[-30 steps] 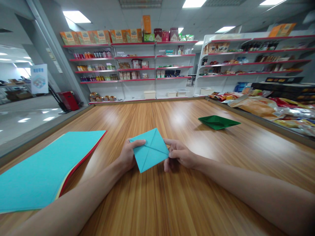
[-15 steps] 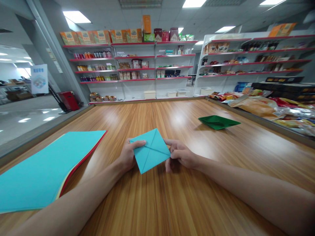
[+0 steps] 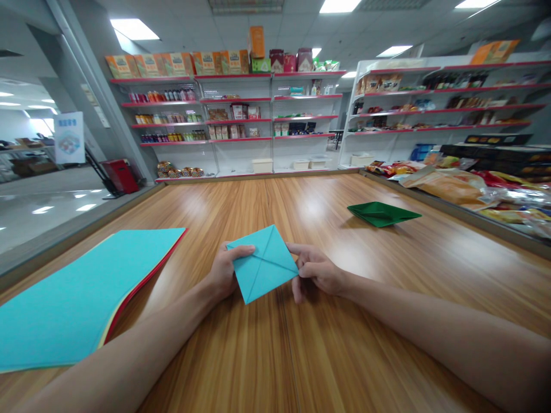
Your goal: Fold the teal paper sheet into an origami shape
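A light-blue folded paper square [image 3: 263, 268] with crossing creases is held above the table, tilted toward me. My left hand [image 3: 224, 272] is closed on its left corner, thumb lying flat on top and fingers hidden beneath. At the right corner, my right hand [image 3: 318, 271] pinches the paper's edge between thumb and forefinger, its other fingers hanging lower. A dark green folded paper piece [image 3: 383, 214] rests on the table to the right, beyond my right hand. To the left lies a stack of coloured paper sheets [image 3: 90, 292], light blue on top, with cream and red edges showing below.
The wooden table [image 3: 241, 367] has a raised rim along its far and side edges. Packaged snacks [image 3: 456, 186] are heaped beyond the right rim. Stocked shelves [image 3: 235, 103] stand behind the table, and a red box-like object [image 3: 121, 176] is on the floor at left.
Both hands keep their hold on the light-blue paper, which stays almost in place. The lower fingers of my right hand have shifted slightly to the right.
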Action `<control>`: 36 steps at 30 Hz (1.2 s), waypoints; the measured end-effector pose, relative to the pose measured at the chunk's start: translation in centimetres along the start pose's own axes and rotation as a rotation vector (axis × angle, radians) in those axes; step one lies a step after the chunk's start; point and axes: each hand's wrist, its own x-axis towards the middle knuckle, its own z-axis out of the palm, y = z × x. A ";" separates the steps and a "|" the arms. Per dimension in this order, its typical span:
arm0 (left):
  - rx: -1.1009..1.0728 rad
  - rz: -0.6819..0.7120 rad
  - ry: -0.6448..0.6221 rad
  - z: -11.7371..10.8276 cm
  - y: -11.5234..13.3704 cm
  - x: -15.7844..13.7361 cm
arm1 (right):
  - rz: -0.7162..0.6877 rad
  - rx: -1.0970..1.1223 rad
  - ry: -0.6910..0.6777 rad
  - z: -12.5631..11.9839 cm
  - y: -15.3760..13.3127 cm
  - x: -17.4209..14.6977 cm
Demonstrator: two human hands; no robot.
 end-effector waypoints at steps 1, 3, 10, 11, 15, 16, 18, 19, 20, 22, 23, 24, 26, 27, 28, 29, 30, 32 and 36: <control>-0.001 -0.002 0.005 0.0 0.0 0.0 | 0.009 -0.005 0.005 0.0 0.0 0.0; -0.005 -0.001 0.015 -0.1 0.0 0.0 | 0.026 -0.025 0.019 0.0 -0.1 -0.1; -0.011 -0.024 0.047 0.1 0.0 -0.1 | 0.029 -0.087 0.029 0.3 -0.5 -0.2; -0.012 -0.018 0.053 0.1 0.0 -0.1 | 0.022 -0.079 0.032 0.3 -0.5 -0.2; -0.014 -0.007 0.033 -0.1 -0.1 0.0 | 0.007 -0.071 0.040 0.2 -0.3 -0.1; -0.010 -0.005 0.030 -0.1 -0.1 0.0 | 0.006 -0.073 0.040 0.2 -0.3 -0.2; -0.003 -0.004 0.021 -0.2 -0.1 0.1 | 0.008 -0.076 0.042 0.1 -0.2 -0.2; -0.003 -0.004 0.019 -0.2 -0.2 0.1 | 0.008 -0.075 0.041 0.0 -0.2 -0.2; -0.005 -0.005 0.017 -0.2 -0.1 0.0 | 0.008 -0.072 0.041 0.0 -0.1 -0.2; -0.015 -0.009 0.018 -0.1 -0.1 0.0 | 0.013 -0.071 0.043 0.0 -0.1 -0.2; -0.019 -0.010 0.019 0.0 -0.1 0.0 | 0.017 -0.074 0.044 0.0 -0.2 -0.2; -0.023 -0.009 0.022 0.0 0.0 -0.1 | 0.020 -0.080 0.046 0.0 -0.2 -0.2; -0.023 -0.010 0.020 0.1 0.0 -0.1 | 0.027 -0.095 0.047 0.1 -0.3 -0.2; -0.020 -0.012 0.020 0.1 0.0 -0.1 | 0.027 -0.103 0.044 0.1 -0.4 -0.2; -0.017 -0.013 0.019 0.1 0.1 -0.1 | 0.026 -0.108 0.042 0.1 -0.4 -0.2; -0.014 -0.017 0.017 0.1 0.1 -0.1 | 0.029 -0.112 0.040 0.2 -0.4 -0.3; -0.013 -0.019 0.017 0.1 0.1 -0.1 | 0.034 -0.114 0.040 0.2 -0.5 -0.3; -0.013 -0.023 0.018 0.1 0.0 -0.1 | 0.050 -0.112 0.046 0.2 -0.4 -0.3; -0.016 -0.024 0.019 0.1 0.0 -0.1 | 0.039 -0.073 0.051 0.0 -0.2 -0.2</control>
